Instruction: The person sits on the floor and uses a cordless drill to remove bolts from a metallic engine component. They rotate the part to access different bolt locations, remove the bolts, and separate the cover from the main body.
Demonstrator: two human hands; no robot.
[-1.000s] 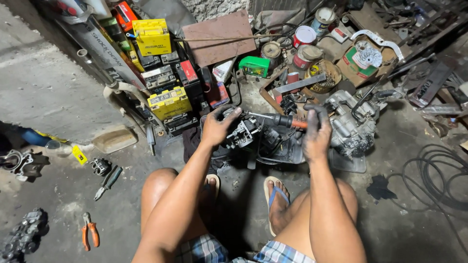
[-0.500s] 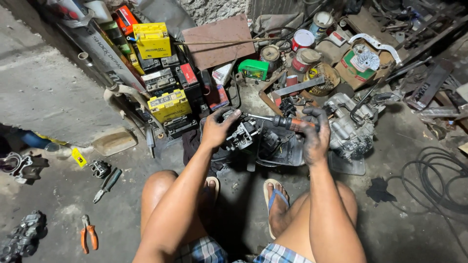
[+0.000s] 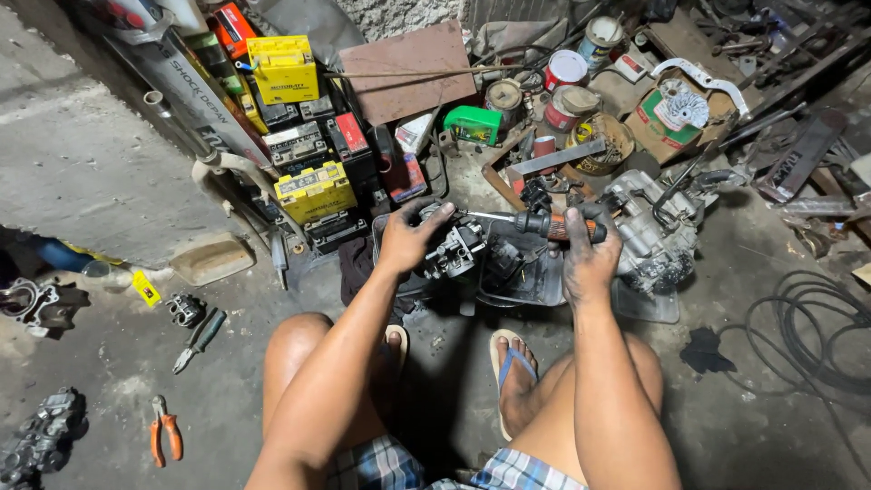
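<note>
I crouch over a dark tray [image 3: 535, 286] on the concrete floor. My left hand [image 3: 410, 238] grips a small greasy metal engine part, like a carburetor [image 3: 456, 251], above the tray. My right hand [image 3: 590, 249] holds a screwdriver [image 3: 544, 225] by its orange and black handle. The shaft points left, with its tip at the top of the part. Both hands are black with grease.
An engine block [image 3: 658, 231] lies right of the tray. Yellow and black batteries [image 3: 313, 191] are stacked at the back left, cans [image 3: 567, 68] and a green box [image 3: 474, 124] behind. Orange pliers [image 3: 164, 431], other pliers [image 3: 200, 338] and metal parts [image 3: 41, 436] lie left; cable coils [image 3: 807, 340] right.
My right hand has shifted a little along the screwdriver handle, and the view has tilted slightly. My left hand still holds the part in the same place.
</note>
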